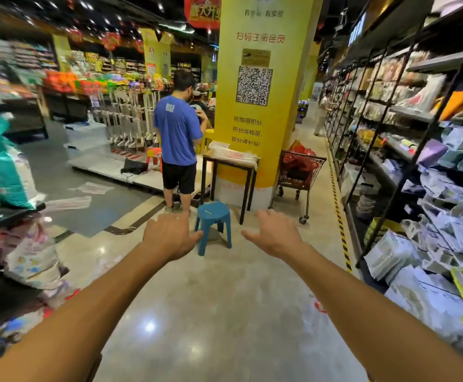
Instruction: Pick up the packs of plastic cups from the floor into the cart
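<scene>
Both my arms reach forward over the shiny aisle floor. My left hand point(169, 234) and my right hand point(275, 232) are held out palm down with relaxed fingers, and neither holds anything. A red shopping cart point(298, 175) with red bags inside stands beside the yellow pillar, well ahead of my right hand. Flat clear packs point(69, 202) lie on the grey floor at the left; blur keeps me from telling what they contain. A pale pack point(317, 307) with a red mark shows on the floor under my right forearm.
A blue plastic stool point(214, 219) stands just beyond my hands. Behind it is a black table point(229, 172) against the yellow pillar point(263, 92). A person in a blue shirt point(176, 139) stands left of the table. Stocked shelves point(417, 175) line the right side.
</scene>
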The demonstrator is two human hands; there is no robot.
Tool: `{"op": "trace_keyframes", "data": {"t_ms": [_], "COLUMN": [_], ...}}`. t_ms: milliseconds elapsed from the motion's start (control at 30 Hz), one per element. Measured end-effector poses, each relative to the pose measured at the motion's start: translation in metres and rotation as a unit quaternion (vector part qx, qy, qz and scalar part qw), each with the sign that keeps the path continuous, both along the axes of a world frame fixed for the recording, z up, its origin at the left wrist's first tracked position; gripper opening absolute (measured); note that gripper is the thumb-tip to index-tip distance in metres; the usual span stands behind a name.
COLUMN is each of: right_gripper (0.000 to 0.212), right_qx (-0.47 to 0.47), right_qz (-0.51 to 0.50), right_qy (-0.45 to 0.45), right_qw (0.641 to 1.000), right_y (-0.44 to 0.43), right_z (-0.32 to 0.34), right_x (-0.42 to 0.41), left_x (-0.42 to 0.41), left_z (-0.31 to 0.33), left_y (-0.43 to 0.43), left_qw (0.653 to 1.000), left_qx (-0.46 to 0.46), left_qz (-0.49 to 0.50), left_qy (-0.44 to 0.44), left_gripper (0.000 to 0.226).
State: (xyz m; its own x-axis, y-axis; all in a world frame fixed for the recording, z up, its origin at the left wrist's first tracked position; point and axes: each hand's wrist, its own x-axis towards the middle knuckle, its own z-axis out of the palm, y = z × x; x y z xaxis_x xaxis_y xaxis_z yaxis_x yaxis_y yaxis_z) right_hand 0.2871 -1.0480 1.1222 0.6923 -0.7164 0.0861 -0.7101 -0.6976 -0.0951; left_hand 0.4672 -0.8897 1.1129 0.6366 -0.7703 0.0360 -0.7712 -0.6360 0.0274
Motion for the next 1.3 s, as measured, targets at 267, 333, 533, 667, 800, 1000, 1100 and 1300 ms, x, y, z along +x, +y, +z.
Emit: {"op": "trace_keyframes", "data": {"t_ms": [267, 333, 533, 667, 800, 1000, 1100, 1300], "right_gripper": [0.071, 0.07, 0.076, 0.08, 0.074, 0.08, 0.075, 0.078], "right_qx": [0.005, -0.002, 0.002, 0.003, -0.01, -0.03, -0.019, -0.033], "right_qz": [0.225, 0.29, 0.451, 0.529, 0.592, 0.667, 0.716, 0.833], "right_qy": [-0.009, -0.011, -0.022, -0.019, 0.003, 0.021, 0.019, 0.012], "right_qw": [0.974, 0.957, 0.892, 0.848, 0.806, 0.744, 0.698, 0.553], "right_y": [-0.106, -0.112, -0.1, -0.079, -0.063, -0.036, -0.007, 0.07], "right_z": [-0.032, -0.039, -0.056, -0.076, -0.084, -0.097, -0.105, -0.122], "right_x": [0.185, 0.227, 0.355, 0.428, 0.5, 0.607, 0.657, 0.721], "left_x": [0.096, 0.11, 0.159, 0.189, 0.24, 0.301, 0.322, 0.316], "left_z": [-0.032, -0.035, -0.053, -0.084, -0.105, -0.113, -0.117, -0.116], "left_y": [-0.051, -0.052, -0.034, -0.025, -0.019, 0.002, 0.018, 0.033], "left_qw": [0.981, 0.969, 0.907, 0.865, 0.832, 0.769, 0.719, 0.573], "left_qx": [-0.021, -0.02, -0.006, 0.002, 0.003, 0.031, 0.033, 0.023], "left_qz": [0.193, 0.247, 0.42, 0.502, 0.553, 0.638, 0.694, 0.819], "left_qy": [0.003, 0.011, 0.002, 0.026, 0.032, 0.01, 0.002, -0.001], "left_gripper": [0.068, 0.069, 0.073, 0.078, 0.084, 0.081, 0.079, 0.078]}}
